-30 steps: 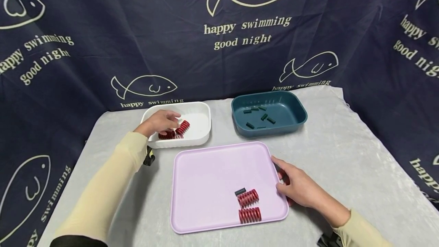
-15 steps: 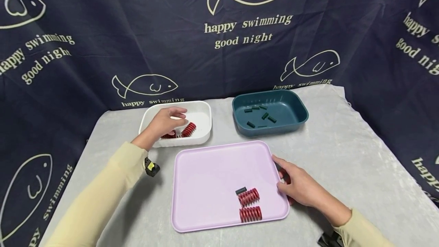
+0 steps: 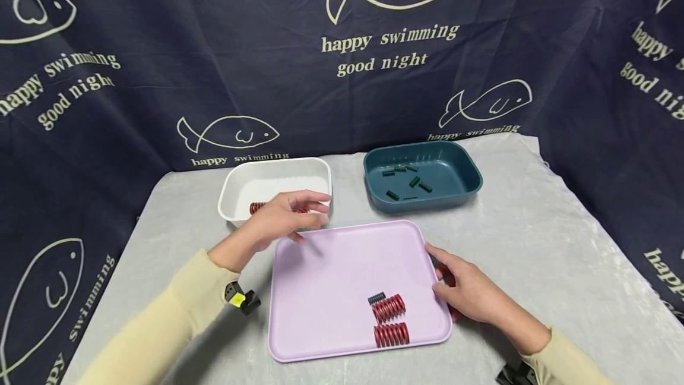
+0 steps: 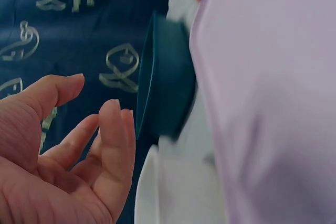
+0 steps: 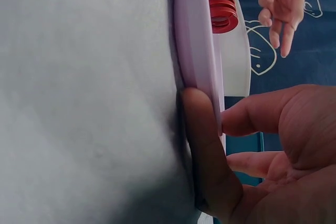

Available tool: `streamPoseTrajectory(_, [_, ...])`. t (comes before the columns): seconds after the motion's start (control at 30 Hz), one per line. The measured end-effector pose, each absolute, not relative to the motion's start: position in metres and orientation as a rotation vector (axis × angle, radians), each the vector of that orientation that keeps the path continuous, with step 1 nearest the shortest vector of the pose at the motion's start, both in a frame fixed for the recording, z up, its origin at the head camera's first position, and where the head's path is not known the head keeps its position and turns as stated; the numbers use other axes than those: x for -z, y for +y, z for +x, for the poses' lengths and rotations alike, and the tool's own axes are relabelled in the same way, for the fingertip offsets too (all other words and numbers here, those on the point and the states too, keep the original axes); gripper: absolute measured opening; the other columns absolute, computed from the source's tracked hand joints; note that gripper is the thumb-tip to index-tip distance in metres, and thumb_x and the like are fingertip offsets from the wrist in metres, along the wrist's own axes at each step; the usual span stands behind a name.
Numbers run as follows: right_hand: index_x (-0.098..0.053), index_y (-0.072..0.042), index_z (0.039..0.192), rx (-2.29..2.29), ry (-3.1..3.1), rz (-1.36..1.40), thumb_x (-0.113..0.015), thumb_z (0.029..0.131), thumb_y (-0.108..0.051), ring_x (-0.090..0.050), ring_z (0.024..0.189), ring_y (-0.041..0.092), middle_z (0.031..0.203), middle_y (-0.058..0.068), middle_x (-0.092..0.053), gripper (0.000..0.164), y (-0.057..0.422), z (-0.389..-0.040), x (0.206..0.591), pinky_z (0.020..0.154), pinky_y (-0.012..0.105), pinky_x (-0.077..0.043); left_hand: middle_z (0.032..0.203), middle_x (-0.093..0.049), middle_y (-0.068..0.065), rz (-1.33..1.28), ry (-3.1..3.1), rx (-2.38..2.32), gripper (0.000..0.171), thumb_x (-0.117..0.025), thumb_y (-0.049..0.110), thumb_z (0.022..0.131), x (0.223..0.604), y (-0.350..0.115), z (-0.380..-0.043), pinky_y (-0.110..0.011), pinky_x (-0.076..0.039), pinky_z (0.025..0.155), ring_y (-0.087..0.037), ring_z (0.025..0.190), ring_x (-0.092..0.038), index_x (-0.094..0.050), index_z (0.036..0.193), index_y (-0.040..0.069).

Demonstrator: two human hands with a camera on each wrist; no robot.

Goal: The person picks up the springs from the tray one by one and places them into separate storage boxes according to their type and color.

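Observation:
With fingers spread and nothing between them, my left hand (image 3: 283,217) hovers over the near wall of the white bin (image 3: 230,195) and the far left corner of a lilac tray (image 3: 326,296). The left wrist view shows that hand's bare palm and bent fingers (image 4: 114,153). At the tray's right edge, my right hand (image 3: 470,287) pinches the rim; the right wrist view has a finger (image 5: 202,124) underneath and the thumb on top. Lying on the tray are two thick red coil springs (image 3: 392,334) and one small dark spring (image 3: 376,298).
Red springs (image 3: 257,207) lie in the white bin, partly hidden behind my left hand. Several small dark green springs (image 3: 414,182) are in the teal bin (image 3: 427,203) at the back right. A dark blue fish-print curtain (image 3: 299,88) surrounds the light cloth-covered table (image 3: 513,212).
My left hand has come out of the white bin, moving right and nearer to me over the tray's corner. A red spring in the bin shifted right earlier. The right hand stays at the tray.

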State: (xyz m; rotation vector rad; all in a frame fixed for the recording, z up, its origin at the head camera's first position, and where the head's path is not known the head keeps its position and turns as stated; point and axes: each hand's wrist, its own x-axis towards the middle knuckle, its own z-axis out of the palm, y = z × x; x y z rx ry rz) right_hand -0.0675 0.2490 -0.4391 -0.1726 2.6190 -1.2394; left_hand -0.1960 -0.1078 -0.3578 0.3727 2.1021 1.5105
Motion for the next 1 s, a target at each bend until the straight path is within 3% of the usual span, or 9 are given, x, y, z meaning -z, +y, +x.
streamPoseTrajectory(0.13, [-0.035, -0.001, 0.159, 1.248, 2.604, -0.157, -0.062, 0.094, 0.0, -0.057, 0.05, 0.02, 0.095, 0.008, -0.055, 0.07, 0.249, -0.066, 0.44, 0.042, 0.035, -0.053, 0.132, -0.066, -0.012, 0.409, 1.997, -1.493, 0.049, -0.078, 0.014, 0.091, 0.364, -0.094, -0.176, -0.036, -0.062, 0.064, -0.031, 0.101, -0.07, -0.066, 0.138, 0.014])
streamPoseTrajectory(0.33, [-0.037, -0.002, 0.158, 1.238, 2.613, -0.165, -0.061, 0.096, -0.001, -0.057, 0.048, 0.019, 0.093, 0.007, -0.053, 0.067, 0.248, -0.066, 0.439, 0.042, 0.034, -0.053, 0.132, -0.066, -0.013, 0.47, 1.83, -1.449, 0.051, -0.078, 0.011, 0.091, 0.379, -0.074, -0.148, -0.037, -0.064, 0.062, -0.028, 0.097, -0.072, -0.064, 0.139, 0.009])
streamPoseTrajectory(0.47, [-0.038, -0.001, 0.157, 1.227, 2.633, -0.172, -0.062, 0.096, -0.002, -0.056, 0.049, 0.017, 0.093, 0.006, -0.053, 0.066, 0.248, -0.066, 0.439, 0.042, 0.033, -0.053, 0.128, -0.068, -0.012, 0.479, 1.762, -1.435, 0.05, -0.079, 0.009, 0.09, 0.389, -0.063, -0.135, -0.036, -0.063, 0.055, -0.032, 0.096, -0.072, -0.065, 0.138, 0.009])
streamPoseTrajectory(0.8, [-0.037, -0.001, 0.158, 1.269, 2.599, -0.15, -0.061, 0.095, -0.001, -0.056, 0.05, 0.019, 0.094, 0.007, -0.054, 0.067, 0.248, -0.066, 0.439, 0.041, 0.034, -0.054, 0.12, -0.072, -0.006, 0.503, 1.77, -1.387, 0.046, -0.081, 0.009, 0.088, 0.398, -0.05, -0.114, -0.029, -0.058, 0.047, -0.034, 0.086, -0.074, -0.071, 0.132, 0.013])
streamPoseTrajectory(1.0, [-0.037, -0.001, 0.158, 1.27, 2.592, -0.145, -0.061, 0.095, -0.001, -0.056, 0.05, 0.019, 0.093, 0.007, -0.054, 0.067, 0.248, -0.066, 0.438, 0.04, 0.034, -0.054, 0.116, -0.073, -0.002, 0.482, 1.787, -1.37, 0.045, -0.083, 0.009, 0.086, 0.401, -0.039, -0.11, -0.029, -0.057, 0.045, -0.029, 0.081, -0.074, -0.072, 0.129, 0.014])
